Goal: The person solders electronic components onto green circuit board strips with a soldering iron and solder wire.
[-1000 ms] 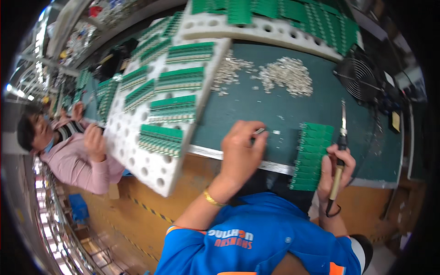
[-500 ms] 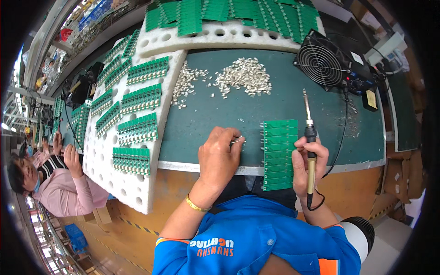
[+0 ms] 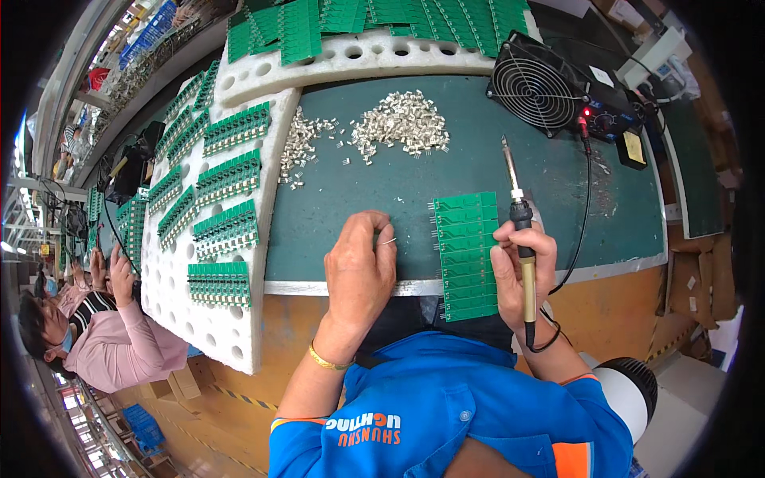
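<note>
Everything has slid left in my view. Over the bench edge (image 3: 299, 287), my right hand (image 3: 544, 267) grips the board (image 3: 468, 259) and soldering iron (image 3: 528, 288); my left hand (image 3: 358, 267) pinches a metal sliver (image 3: 389, 241). Board seems light, stiff: hold edges.

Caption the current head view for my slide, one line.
Right hand holding a green circuit board and a soldering iron, left hand pinching a tiny part, silvery components heaped beyond.

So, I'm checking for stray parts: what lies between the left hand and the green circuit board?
The head view shows green work surface with a few tiny pale specks between the left hand and the green circuit board.
</note>
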A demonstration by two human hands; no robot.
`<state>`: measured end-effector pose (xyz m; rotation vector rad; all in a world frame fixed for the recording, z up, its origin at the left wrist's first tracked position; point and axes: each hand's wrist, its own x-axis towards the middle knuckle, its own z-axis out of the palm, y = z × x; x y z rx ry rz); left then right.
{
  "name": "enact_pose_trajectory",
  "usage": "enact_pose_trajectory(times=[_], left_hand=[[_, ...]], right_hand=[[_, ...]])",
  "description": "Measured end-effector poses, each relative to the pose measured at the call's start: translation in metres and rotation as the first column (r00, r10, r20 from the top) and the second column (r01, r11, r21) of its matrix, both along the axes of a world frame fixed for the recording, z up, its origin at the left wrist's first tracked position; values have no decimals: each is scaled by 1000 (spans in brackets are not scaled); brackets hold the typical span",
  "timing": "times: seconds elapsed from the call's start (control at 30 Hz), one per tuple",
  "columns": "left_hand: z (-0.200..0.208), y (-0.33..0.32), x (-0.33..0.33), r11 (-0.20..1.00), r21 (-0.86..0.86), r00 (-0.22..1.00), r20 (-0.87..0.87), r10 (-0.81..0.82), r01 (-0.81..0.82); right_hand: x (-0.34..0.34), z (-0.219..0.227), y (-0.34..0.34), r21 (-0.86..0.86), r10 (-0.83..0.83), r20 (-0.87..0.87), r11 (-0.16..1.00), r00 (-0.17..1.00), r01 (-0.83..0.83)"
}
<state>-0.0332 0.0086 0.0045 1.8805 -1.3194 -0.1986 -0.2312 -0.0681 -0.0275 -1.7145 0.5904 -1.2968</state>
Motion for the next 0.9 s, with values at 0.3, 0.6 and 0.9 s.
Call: enact_pose_trajectory(times=[0.3, 0.6, 0.9], left_hand=[[4, 14, 1, 998, -32, 635, -770, -64, 62], [-3, 26, -9, 996, -53, 242, -968, -67, 67], [3, 25, -6, 995, -14, 192, -981, -32, 97]], right_hand=[[1, 0, -1, 122, 41, 92, 991, 995, -52], [15, 1, 3, 208, 53, 144, 975, 988, -82], [23, 3, 2, 141, 60, 99, 987, 993, -73]])
